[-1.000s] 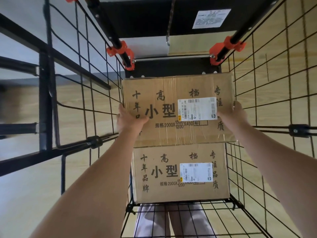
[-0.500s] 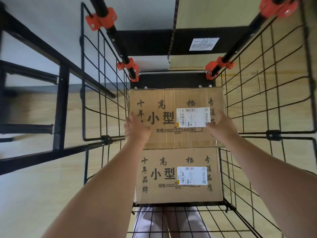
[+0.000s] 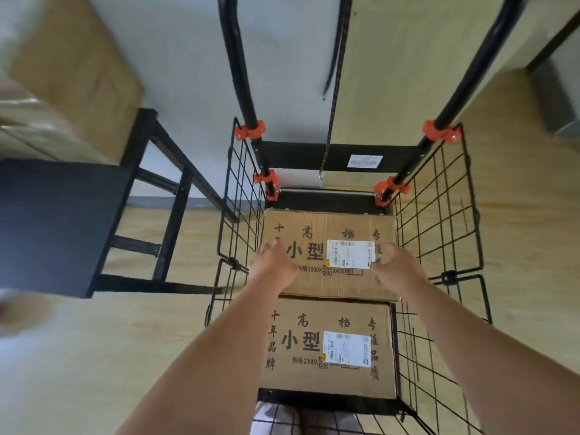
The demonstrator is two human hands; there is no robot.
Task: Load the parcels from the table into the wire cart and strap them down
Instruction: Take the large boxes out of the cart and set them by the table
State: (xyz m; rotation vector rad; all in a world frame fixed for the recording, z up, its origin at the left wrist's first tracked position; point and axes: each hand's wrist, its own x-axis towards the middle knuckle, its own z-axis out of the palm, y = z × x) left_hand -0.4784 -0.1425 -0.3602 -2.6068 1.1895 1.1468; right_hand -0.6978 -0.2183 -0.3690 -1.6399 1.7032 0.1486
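Two parcels (image 3: 329,285) (image 3: 326,381) in one wire cart (image 3: 439,215), two hands (image 3: 271,266) (image 3: 397,265)

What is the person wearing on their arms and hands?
Nothing that shows. The left arm and right arm are bare to the picture's edge, with no sleeves. The left hand and right hand have no gloves, and no watch, bracelet or ring can be seen.

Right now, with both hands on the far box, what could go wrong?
1. The far box looks to overlap the near box at its near edge, so it may not sit flat and could tip.
2. The cord hangs loose and nothing is strapped; rolling the cart could shift both boxes.
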